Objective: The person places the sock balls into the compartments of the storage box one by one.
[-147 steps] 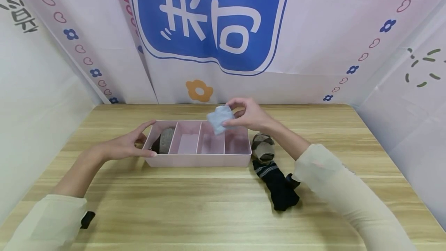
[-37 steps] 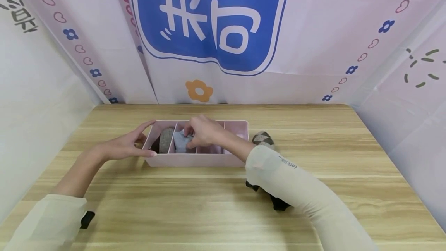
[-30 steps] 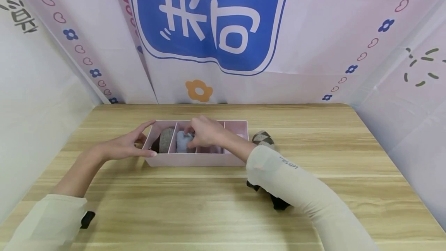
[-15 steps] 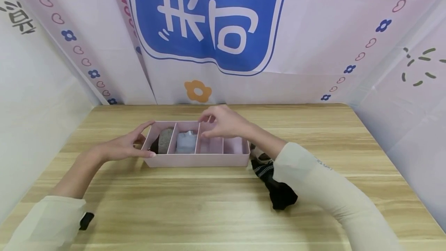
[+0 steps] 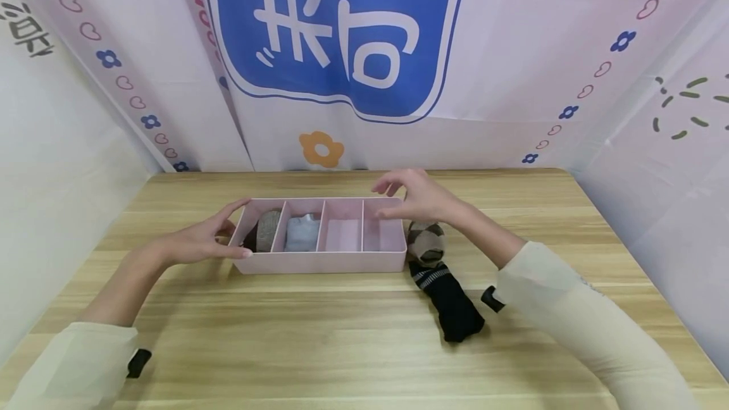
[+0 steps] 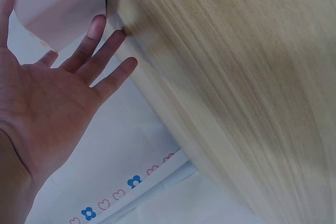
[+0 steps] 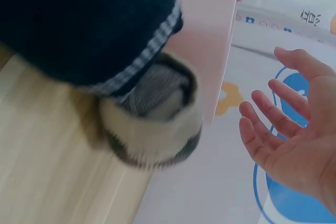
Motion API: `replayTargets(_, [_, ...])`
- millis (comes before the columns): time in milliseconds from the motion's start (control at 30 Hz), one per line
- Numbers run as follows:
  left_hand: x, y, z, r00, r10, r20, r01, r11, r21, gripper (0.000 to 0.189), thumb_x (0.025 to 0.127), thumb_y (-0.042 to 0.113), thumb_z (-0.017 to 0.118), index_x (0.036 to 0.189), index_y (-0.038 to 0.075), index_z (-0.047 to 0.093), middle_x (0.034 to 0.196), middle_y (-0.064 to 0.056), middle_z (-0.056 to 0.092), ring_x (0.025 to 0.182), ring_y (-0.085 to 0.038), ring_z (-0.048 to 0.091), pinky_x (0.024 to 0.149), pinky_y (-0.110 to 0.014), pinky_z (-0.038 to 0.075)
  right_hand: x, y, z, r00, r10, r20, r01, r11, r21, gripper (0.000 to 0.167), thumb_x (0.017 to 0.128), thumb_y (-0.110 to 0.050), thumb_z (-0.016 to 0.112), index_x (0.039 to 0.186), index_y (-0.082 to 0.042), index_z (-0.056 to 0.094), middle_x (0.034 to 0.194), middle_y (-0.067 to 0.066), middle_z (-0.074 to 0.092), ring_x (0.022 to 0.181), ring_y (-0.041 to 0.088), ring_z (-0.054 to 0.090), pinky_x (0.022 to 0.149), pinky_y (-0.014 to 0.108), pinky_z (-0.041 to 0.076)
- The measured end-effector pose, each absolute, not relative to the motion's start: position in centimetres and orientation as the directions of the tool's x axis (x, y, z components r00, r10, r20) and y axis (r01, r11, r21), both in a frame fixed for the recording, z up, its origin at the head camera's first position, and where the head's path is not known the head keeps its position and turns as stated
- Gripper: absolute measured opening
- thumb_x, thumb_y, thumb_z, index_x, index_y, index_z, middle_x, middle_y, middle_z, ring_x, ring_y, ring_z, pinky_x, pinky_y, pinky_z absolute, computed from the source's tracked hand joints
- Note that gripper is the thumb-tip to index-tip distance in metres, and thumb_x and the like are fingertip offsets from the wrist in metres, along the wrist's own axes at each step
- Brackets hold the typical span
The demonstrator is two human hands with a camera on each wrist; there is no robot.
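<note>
My left hand spans the left end of a pink divided box, thumb at the near corner and index finger at the far one; the left wrist view shows its fingers spread and fairly straight. A rolled grey-brown sock fills the leftmost compartment. Beside it, in the second, sits a folded light blue sock. Over the box's right end hovers my right hand, fingers loosely bent around nothing. A rolled argyle sock stands against the right end of the box, and a black sock with grey stripes lies in front of it.
The box rests on a wooden table, with two bare compartments on its right side. A printed white cloth rises behind the table's back edge, and more white cloth flanks both sides. Dark wrist straps show at the sleeves.
The right hand has let go of the light blue sock, now in the second compartment, and moved up and right past the box's end. The left hand has kept its place.
</note>
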State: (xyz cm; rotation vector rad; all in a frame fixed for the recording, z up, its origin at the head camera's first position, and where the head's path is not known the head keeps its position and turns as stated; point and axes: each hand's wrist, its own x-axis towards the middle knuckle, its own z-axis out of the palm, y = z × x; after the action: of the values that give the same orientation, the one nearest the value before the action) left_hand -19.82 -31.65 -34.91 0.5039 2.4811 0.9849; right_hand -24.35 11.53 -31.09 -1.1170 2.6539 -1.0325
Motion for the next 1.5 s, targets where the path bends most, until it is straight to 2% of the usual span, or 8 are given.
replayTargets(133, [-19.8,-31.7,-35.0,-0.843,0.472,-0.256,0.168,0.685,0.709,0.108,0.093,0.029,0.076,0.165,0.009,-0.001,0.123,-0.021,0.063,0.121,-0.038,0.058,0.099,-0.059,0.046,-24.1,12.9,-31.3,-0.731,-0.657,0.184,-0.609,0.507,-0.610,0.045,0.085,-0.016,0.083,0.125,0.002,0.070,0.121,0.017,0.072,0.110,0.033,0.066,0.077,0.039,0.058])
replayTargets(233, [-19.8,-31.8,-35.0,-0.844,0.472,-0.254,0.168,0.683,0.711,0.108,0.093,0.029,0.076,0.165,0.009,-0.001,0.124,-0.022,0.062,0.121,-0.039,0.058,0.099,-0.058,0.047,-23.9,13.9,-31.5,-0.739,-0.651,0.177,-0.600,0.513,-0.614,0.045,0.086,-0.017,0.083,0.125,0.001,0.070,0.121,0.016,0.071,0.109,0.031,0.066,0.079,0.040,0.057])
replayTargets(433, [-19.7,-31.8,-34.9,-0.849,0.470,-0.242,0.180,0.688,0.703,0.108,0.093,0.029,0.076,0.165,0.009,0.000,0.123,-0.021,0.063,0.120,-0.037,0.059,0.097,-0.056,0.048,-23.4,15.5,-32.3,-0.746,-0.637,0.196,-0.585,0.485,-0.650,0.041,0.086,-0.017,0.085,0.122,-0.002,0.071,0.117,0.015,0.072,0.107,0.030,0.066,0.084,0.050,0.056])
replayTargets(533, [-19.6,-31.7,-34.9,-0.848,0.470,-0.246,0.179,0.691,0.701,0.107,0.093,0.029,0.076,0.165,0.009,0.000,0.124,-0.022,0.062,0.120,-0.037,0.059,0.098,-0.057,0.047,-22.9,16.4,-32.6,-0.737,-0.642,0.211,-0.590,0.460,-0.663,0.043,0.084,-0.016,0.087,0.122,-0.001,0.071,0.117,0.014,0.072,0.108,0.029,0.065,0.085,0.049,0.055])
replayTargets(867, [-19.6,-31.9,-35.1,-0.850,0.464,-0.248,0.177,0.697,0.695,0.107,0.093,0.030,0.076,0.166,0.009,0.000,0.125,-0.023,0.061,0.121,-0.038,0.058,0.098,-0.056,0.048,-21.4,19.3,-33.0,-0.644,-0.732,0.222,-0.657,0.381,-0.650,0.048,0.082,-0.016,0.088,0.126,-0.005,0.071,0.127,0.008,0.070,0.118,0.030,0.063,0.088,0.045,0.054])
replayTargets(1167, [-19.9,-31.8,-35.0,-0.849,0.468,-0.245,0.178,0.689,0.702,0.107,0.093,0.030,0.076,0.165,0.009,-0.001,0.125,-0.023,0.062,0.120,-0.037,0.058,0.100,-0.058,0.046,-19.9,21.5,-34.0,-0.591,-0.773,0.230,-0.708,0.360,-0.608,0.056,0.079,-0.019,0.092,0.129,-0.006,0.070,0.126,0.007,0.071,0.108,0.025,0.063,0.080,0.035,0.053])
replayTargets(1367, [-19.8,-31.9,-35.1,-0.850,0.463,-0.253,0.165,0.689,0.706,0.107,0.094,0.029,0.075,0.166,0.010,-0.001,0.125,-0.022,0.061,0.120,-0.037,0.058,0.100,-0.058,0.046,-18.9,22.8,-34.3,-0.569,-0.805,0.172,-0.701,0.364,-0.614,0.057,0.078,-0.023,0.093,0.128,-0.008,0.071,0.124,0.002,0.072,0.107,0.013,0.064,0.078,0.034,0.052])
replayTargets(1500, [-19.9,-31.9,-35.2,-0.848,0.469,-0.247,0.168,0.679,0.714,0.107,0.094,0.028,0.075,0.166,0.010,-0.001,0.125,-0.023,0.062,0.121,-0.037,0.058,0.100,-0.058,0.046,-18.3,23.3,-34.6,-0.531,-0.840,0.112,-0.700,0.361,-0.616,0.059,0.079,-0.027,0.092,0.131,-0.009,0.069,0.128,0.003,0.071,0.110,0.019,0.064,0.080,0.034,0.053])
